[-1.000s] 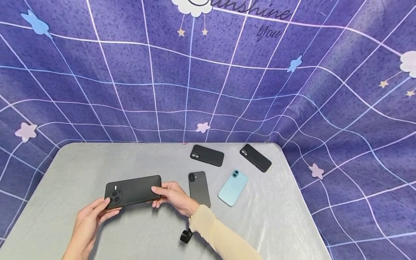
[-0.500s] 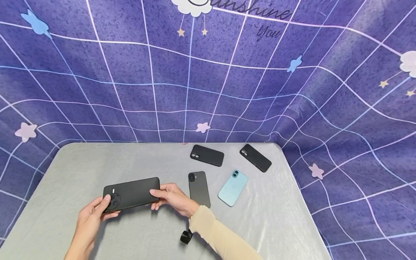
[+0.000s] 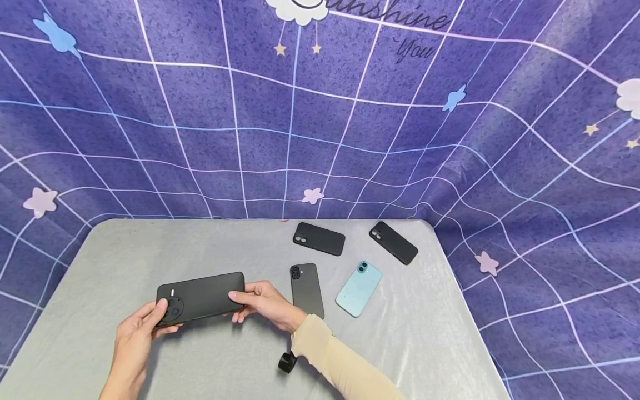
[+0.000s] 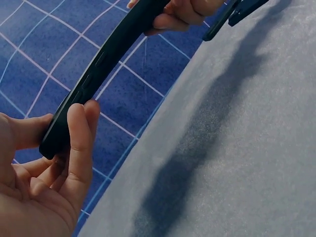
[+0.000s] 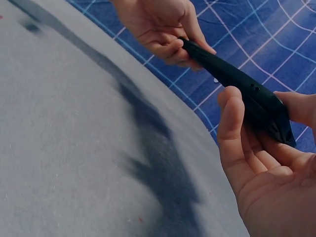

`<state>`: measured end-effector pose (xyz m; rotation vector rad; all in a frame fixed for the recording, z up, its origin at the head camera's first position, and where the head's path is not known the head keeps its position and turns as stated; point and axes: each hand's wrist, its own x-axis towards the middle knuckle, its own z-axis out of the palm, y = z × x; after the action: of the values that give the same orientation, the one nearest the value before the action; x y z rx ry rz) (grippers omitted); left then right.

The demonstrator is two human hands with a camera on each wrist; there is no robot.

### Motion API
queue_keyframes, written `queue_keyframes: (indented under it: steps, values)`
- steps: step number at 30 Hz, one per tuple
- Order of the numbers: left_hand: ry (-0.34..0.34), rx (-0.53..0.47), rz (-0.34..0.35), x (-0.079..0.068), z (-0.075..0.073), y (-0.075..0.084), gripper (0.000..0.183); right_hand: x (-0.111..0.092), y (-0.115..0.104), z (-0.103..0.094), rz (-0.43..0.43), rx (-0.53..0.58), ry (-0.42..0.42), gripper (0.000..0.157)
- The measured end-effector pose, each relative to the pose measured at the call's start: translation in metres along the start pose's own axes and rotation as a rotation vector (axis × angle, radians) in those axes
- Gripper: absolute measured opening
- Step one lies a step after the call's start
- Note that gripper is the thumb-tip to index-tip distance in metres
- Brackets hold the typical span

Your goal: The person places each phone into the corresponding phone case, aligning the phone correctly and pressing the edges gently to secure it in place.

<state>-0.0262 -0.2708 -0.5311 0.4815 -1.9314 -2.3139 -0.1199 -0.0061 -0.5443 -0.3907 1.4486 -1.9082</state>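
Pinched by left hand and right hand: black phone-shaped slab; purple backdrop reads "Sunshine", "You".

To the left of the gray phone, the big black phone is in the way, held up by the left hand and right hand, with a gap under it. The tan sleeve blocks the gray phone's near end. To its right is a small gap, then the blue phone. Behind it lies a black case. Behind and to its left, bare table gives a hand lots of room.
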Motion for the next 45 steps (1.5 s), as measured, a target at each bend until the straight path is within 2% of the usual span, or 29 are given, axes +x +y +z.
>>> queue_keyframes:
  steps: [5,11,14,25,34,41,45]
  values:
    - [0.003,0.002,-0.009,0.0008,-0.001,0.0012,0.015,0.0013,0.0001,-0.0009,-0.007,-0.004,0.027,0.026]
    - [-0.011,0.025,-0.003,-0.0007,-0.003,0.0044,0.016,0.0025,-0.0025,-0.0019,-0.015,0.003,0.06,0.044]
    - [-0.025,0.028,0.007,-0.0019,-0.0039,0.0052,0.016,0.0021,-0.0035,-0.0024,-0.005,-0.007,0.064,0.046]
    - [-0.052,-0.022,0.106,-0.0033,-0.0039,0.0015,0.02,0.0001,-0.0037,-0.0044,-0.018,-0.03,0.042,0.038]
    - [-0.03,-0.019,0.108,-0.003,-0.0023,0.0011,0.021,-0.0018,-0.0068,-0.002,-0.046,-0.023,0.046,0.036]
    - [-0.025,-0.007,0.081,-0.0011,-0.003,0.0016,0.021,-0.0008,-0.0047,-0.0019,-0.053,-0.005,0.048,0.033]
    - [-0.025,-0.031,0.096,-0.0013,-0.0022,0.0016,0.021,-0.0001,-0.0039,-0.0013,-0.069,-0.004,0.062,0.029]
